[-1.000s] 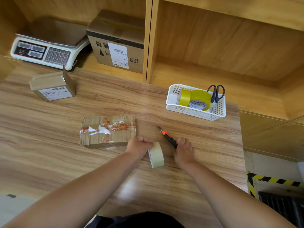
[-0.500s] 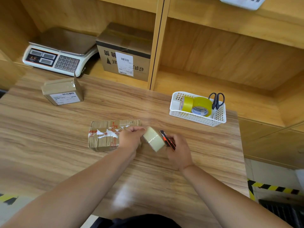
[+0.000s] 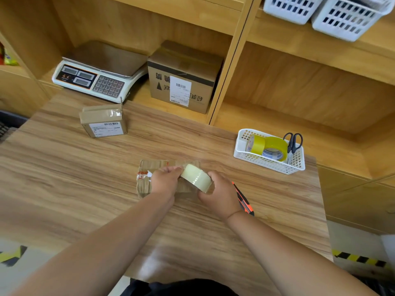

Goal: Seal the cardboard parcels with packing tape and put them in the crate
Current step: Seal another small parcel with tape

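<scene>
At the middle of the table [image 3: 85, 178], a parcel [image 3: 144, 184] lies beneath both hands: the left hand [image 3: 164, 183] pinches the tape roll [image 3: 196, 177], the right hand [image 3: 222, 195] curls its fingers round it; a cutter [image 3: 244, 200] lies beside the right wrist.

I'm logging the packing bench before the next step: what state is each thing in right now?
clear tape roll: gripped by left hand and right hand above the flat parcel
flat parcel: lying flat, wrinkled old tape on top
small parcel: one flap standing up
shelf box: closed, labelled
scissors: upright in white basket, handles up
utility knife: partly hidden by right hand
scale: pan empty
</scene>
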{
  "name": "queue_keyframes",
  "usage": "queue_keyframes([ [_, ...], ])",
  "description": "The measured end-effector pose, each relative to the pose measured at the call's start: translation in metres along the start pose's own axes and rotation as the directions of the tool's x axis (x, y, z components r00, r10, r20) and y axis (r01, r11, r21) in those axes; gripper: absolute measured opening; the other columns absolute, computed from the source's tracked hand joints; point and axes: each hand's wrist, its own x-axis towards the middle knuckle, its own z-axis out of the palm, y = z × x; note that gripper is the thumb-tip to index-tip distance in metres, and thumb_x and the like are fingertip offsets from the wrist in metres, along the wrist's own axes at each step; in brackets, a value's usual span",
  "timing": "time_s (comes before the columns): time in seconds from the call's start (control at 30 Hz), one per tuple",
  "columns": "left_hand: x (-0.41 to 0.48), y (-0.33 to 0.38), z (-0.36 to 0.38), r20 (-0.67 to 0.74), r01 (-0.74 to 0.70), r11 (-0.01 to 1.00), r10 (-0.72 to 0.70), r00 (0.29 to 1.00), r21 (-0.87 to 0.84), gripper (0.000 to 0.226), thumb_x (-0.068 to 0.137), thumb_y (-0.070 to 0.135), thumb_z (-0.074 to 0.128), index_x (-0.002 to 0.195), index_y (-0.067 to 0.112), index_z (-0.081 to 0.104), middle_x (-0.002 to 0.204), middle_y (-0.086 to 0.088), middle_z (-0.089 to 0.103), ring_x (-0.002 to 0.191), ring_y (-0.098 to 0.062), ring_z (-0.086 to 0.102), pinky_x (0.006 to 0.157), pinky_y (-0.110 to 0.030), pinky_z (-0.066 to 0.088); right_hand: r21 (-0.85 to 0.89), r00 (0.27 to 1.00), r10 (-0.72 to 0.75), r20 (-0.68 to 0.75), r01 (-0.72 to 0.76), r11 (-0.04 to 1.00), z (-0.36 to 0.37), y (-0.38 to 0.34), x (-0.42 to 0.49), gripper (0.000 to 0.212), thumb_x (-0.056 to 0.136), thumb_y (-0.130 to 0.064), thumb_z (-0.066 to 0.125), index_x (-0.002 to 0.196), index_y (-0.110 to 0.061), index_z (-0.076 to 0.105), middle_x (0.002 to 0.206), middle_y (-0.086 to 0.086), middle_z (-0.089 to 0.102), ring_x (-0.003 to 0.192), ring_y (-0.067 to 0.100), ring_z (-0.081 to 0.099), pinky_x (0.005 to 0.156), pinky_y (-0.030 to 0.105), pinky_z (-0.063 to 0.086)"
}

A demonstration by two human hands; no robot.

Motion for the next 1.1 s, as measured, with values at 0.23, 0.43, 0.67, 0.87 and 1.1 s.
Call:
queue_keyframes([
  [0.23, 0.007, 0.007, -0.032, -0.046, -0.017, 1.0, 0.017, 0.999, -0.002, 0.017, 0.087, 0.01, 0.064, 0.071, 0.016, 0.063, 0.07, -0.007, 0.067, 0.06, -0.024, 0.063, 0.055, -0.037, 0.055, -0.196, 0.979, -0.171, 0.108, 0.189, 0.962, 0.004, -0.024, 0.019, 0.029, 0.066, -0.035, 0.062, 0.093, -0.025, 0.061, 0.085, -0.006, 0.064, 0.086, 0.022, 0.054, 0.08, 0.03, 0.038],
  [0.43, 0.017, 0.017, -0.058, -0.167, -0.072, 0.995, 0.058, 0.984, -0.075, 0.015, 0.089, 0.014, 0.062, 0.074, 0.013, 0.059, 0.069, -0.001, 0.062, 0.066, -0.016, 0.057, 0.058, -0.024, 0.044, -0.375, 0.944, -0.231, 0.234, 0.307, 0.875, -0.003, -0.029, 0.028, 0.033, 0.074, -0.038, 0.062, 0.105, -0.025, 0.06, 0.099, -0.006, 0.067, 0.095, 0.017, 0.059, 0.084, 0.025, 0.024],
  [0.67, 0.023, 0.028, -0.095, -0.219, -0.046, 0.972, -0.006, 0.976, -0.231, 0.019, 0.091, 0.011, 0.062, 0.072, 0.011, 0.058, 0.068, 0.003, 0.059, 0.042, 0.001, 0.054, 0.037, -0.005, 0.037, -0.459, 0.962, -0.138, 0.234, 0.235, 0.857, -0.012, -0.007, 0.033, 0.037, 0.076, -0.048, 0.068, 0.099, -0.021, 0.059, 0.101, -0.005, 0.064, 0.098, 0.018, 0.056, 0.083, 0.025, 0.022],
  [0.87, 0.032, 0.014, -0.105, -0.216, 0.046, 0.931, -0.132, 0.968, -0.363, 0.006, 0.088, 0.014, 0.066, 0.083, 0.012, 0.066, 0.066, 0.001, 0.059, 0.051, -0.007, 0.052, 0.054, -0.019, 0.046, -0.51, 0.93, -0.177, 0.321, 0.328, 0.795, -0.007, -0.024, 0.048, 0.081, 0.071, -0.085, 0.018, 0.104, -0.021, 0.054, 0.102, -0.003, 0.059, 0.099, 0.019, 0.051, 0.085, 0.031, 0.021],
  [1.1, 0.033, 0.005, -0.109, -0.226, 0.034, 0.886, -0.155, 0.962, -0.462, 0.016, 0.094, 0.008, 0.057, 0.079, 0.014, 0.054, 0.035, 0.012, 0.046, 0.027, 0.002, 0.04, 0.034, -0.007, 0.031, -0.569, 0.922, -0.219, 0.318, 0.371, 0.734, 0.01, -0.039, 0.067, 0.061, 0.087, -0.063, 0.014, 0.11, -0.024, 0.055, 0.098, -0.004, 0.059, 0.099, 0.02, 0.049, 0.076, 0.029, 0.014],
])
